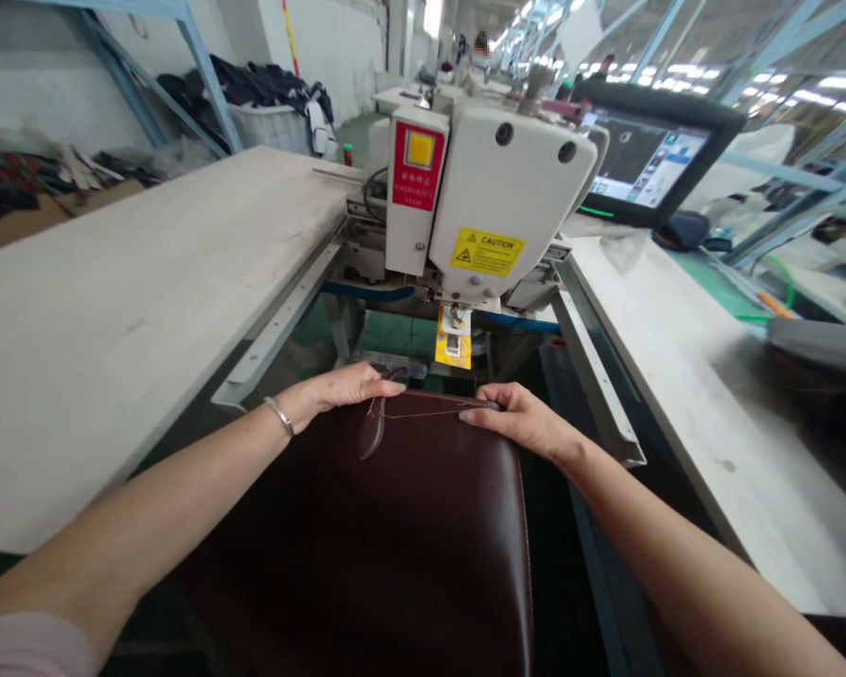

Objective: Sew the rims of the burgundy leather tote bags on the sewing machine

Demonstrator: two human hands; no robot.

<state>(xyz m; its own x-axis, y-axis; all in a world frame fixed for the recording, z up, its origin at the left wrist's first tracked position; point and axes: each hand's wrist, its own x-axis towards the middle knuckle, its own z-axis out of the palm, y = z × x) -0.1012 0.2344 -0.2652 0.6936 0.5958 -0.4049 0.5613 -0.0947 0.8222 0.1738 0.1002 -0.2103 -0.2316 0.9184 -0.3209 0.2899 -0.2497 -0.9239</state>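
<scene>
"What do the hands have hold of?"

"A dark brown leather panel (367, 555) with pale stitching along its side. The left hand (345, 388), a metal bangle (280, 416) on its wrist, curls over the far edge. The right hand (514, 420) pinches that same edge further along."

"Anything lying across the leather?"

"A thin thread (423, 413) runs between the hands, and a clear loop (370, 437) hangs from it."

"And ahead?"

"A white sewing machine head (508, 188) with a yellow caution label (487, 252), a yellow tag (453, 337) below it. The left worktop (113, 320) and right worktop (683, 404) flank it, a monitor (649, 155) behind the right one."
</scene>
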